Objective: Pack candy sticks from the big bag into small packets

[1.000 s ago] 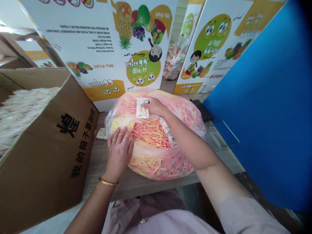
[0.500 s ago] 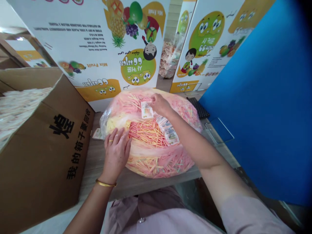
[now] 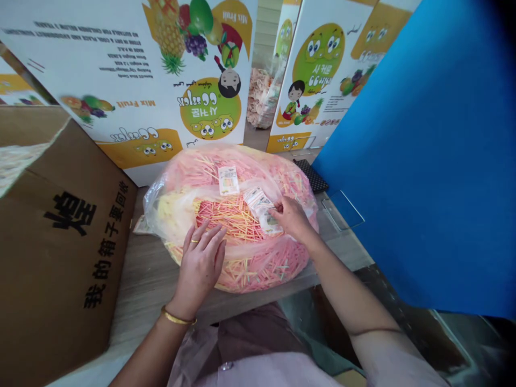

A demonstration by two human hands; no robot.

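Now the right hand (image 3: pixel 292 217) has left the single packet (image 3: pixel 228 180) for the packet strip (image 3: pixel 258 209).
Strip runs far-left to near-right across the stick-filled plastic bag (image 3: pixel 258 269), fingers curled at its edge, grip unclear; left hand (image 3: pixel 200 263) lies spread on the bag, empty.

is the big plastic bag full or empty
Full: the clear plastic bag bulges on the table, packed with pink and yellow sticks from edge to edge.

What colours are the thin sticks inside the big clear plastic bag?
The thin sticks are pink, orange and yellow, clearest in the head view.
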